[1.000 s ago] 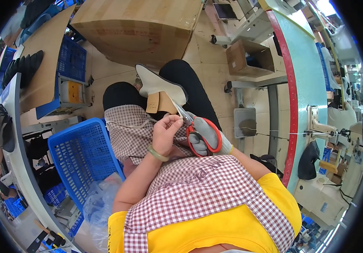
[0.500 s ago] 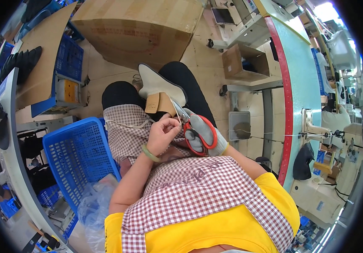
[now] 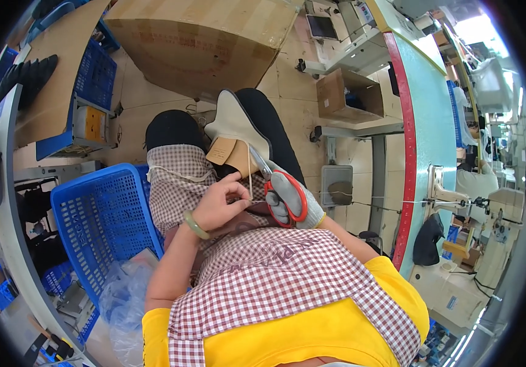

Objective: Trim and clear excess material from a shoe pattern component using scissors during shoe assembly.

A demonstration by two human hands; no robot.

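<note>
1. A white shoe (image 3: 237, 117) is rested on the lap, its toe pointed away from the body; it is propped against the right thigh (image 3: 279, 131), which is covered in black.
2. A tan flap (image 3: 221, 150) is seen at the near end of the shoe, turned out toward the left.
3. A thin cream strip (image 3: 250, 174) is stretched from that end down to the left hand (image 3: 217, 207). Its lower end is pinched between thumb and forefinger.
4. Red-handled scissors (image 3: 301, 211) are gripped in the right hand (image 3: 288, 199), which is covered by a grey-and-white glove; the fingers are closed round the handles.
5. The blades are pointed up toward the shoe, just beside the strip — whether they are touching it cannot be told.
6. A pale green bangle (image 3: 195, 226) is worn on the left wrist, and the lap is partly covered by a checked apron (image 3: 275, 263).
7. To the left, a blue basket (image 3: 101, 214) is placed, with a clear plastic bag (image 3: 127, 300) bunched at its near end.
8. Ahead, a large carton (image 3: 196, 52) is stood on the floor — well apart from both hands.
</note>
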